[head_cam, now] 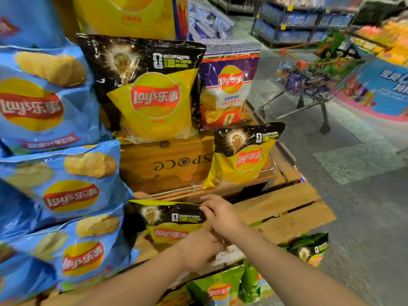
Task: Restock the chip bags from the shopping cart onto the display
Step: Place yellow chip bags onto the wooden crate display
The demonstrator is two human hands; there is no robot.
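Both hands are setting a yellow bag (172, 221) on the low wooden shelf (287, 208) of the display. The bag lies at about 7 o'clock from the small yellow bag (240, 160) that stands one step higher. The right hand (220, 214) rests on the bag's top right corner; its fingers bend over the edge, so that grip looks closed on the bag. The left hand (199, 250) is blurred at the bag's lower edge, and I cannot tell if its grip holds the bag or just pushes it.

This looks like the placing step. The bag leans back and looks not yet straight.

Next, I think the hands must stand the bag up with its front facing out, then let go. After that, more bags wait in the cart (309, 85), far off at 1 o'clock. Green bags (220, 288) lie close at 6 o'clock.
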